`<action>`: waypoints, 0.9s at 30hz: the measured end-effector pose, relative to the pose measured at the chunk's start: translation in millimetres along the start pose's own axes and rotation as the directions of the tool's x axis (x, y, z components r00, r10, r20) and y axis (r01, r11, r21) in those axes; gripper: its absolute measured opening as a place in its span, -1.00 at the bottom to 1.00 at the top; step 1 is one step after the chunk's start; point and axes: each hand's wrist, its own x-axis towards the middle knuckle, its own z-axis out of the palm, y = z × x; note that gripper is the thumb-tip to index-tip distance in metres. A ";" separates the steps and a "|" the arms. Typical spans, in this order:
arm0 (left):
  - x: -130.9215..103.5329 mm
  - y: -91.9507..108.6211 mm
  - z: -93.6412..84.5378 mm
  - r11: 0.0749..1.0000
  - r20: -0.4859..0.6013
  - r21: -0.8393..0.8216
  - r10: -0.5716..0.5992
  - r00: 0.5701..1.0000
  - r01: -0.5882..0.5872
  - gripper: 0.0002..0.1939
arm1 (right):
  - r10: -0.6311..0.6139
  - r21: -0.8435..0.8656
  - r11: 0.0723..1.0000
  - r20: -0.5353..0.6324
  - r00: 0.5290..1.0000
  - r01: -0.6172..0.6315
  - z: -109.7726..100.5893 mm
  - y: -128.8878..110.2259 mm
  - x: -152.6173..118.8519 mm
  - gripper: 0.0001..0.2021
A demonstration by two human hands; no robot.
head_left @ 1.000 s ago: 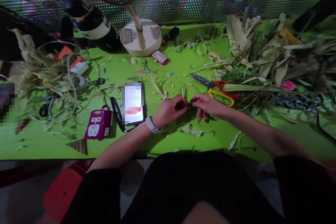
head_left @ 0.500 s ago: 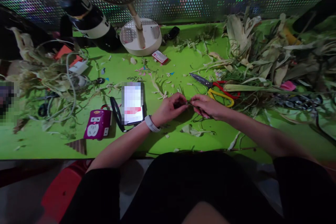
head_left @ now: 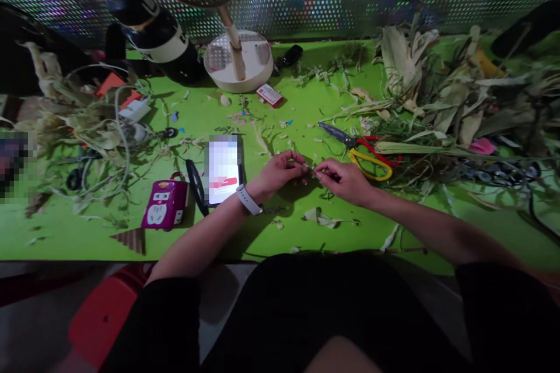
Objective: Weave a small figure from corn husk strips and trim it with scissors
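Observation:
Both hands meet over the green table [head_left: 262, 239], fingertips close together. My left hand [head_left: 283, 172], with a pale band on its wrist, pinches one side of a small thin piece of plant strand [head_left: 312, 171]. On the other side my right hand [head_left: 346, 181] pinches it between thumb and curled fingers. The piece is too small to make out in detail. Just beyond my right hand lie scissors [head_left: 350, 143] with one red and one yellow handle. A dry husk scrap [head_left: 322, 218] rests on the table nearer to me.
Dried husks and stems [head_left: 406, 87] are heaped at the right, another heap [head_left: 83, 122] at the left. A lit phone [head_left: 224, 178] and a purple socket block [head_left: 164, 205] lie left of my hands. Farther back stand a fan [head_left: 238, 64], a dark bottle [head_left: 161, 41] and a small red-and-white box [head_left: 270, 95].
My fingertips have parted slightly, and more of the small strand shows between them. My right hand's fingers have curled in more. The view has shifted a little.

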 end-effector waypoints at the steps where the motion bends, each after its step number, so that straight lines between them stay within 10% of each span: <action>1: 0.0 0.0 -0.4 1.000 0.013 -0.021 -0.011 1.000 0.011 -0.81 | -0.061 -0.099 0.993 0.000 0.998 0.061 0.2 1.0 -0.9 -0.82; 12: -1.5 1.6 0.1 0.990 0.054 -0.139 -0.019 0.998 0.026 -0.66 | -0.339 -0.396 0.845 0.124 0.932 0.360 -1.3 1.4 -1.7 -0.75; 27: 1.3 -0.5 -4.1 0.984 0.078 -0.175 -0.012 0.997 0.026 -0.63 | -0.318 -0.404 0.840 0.175 0.932 0.362 1.3 2.1 -1.8 -0.76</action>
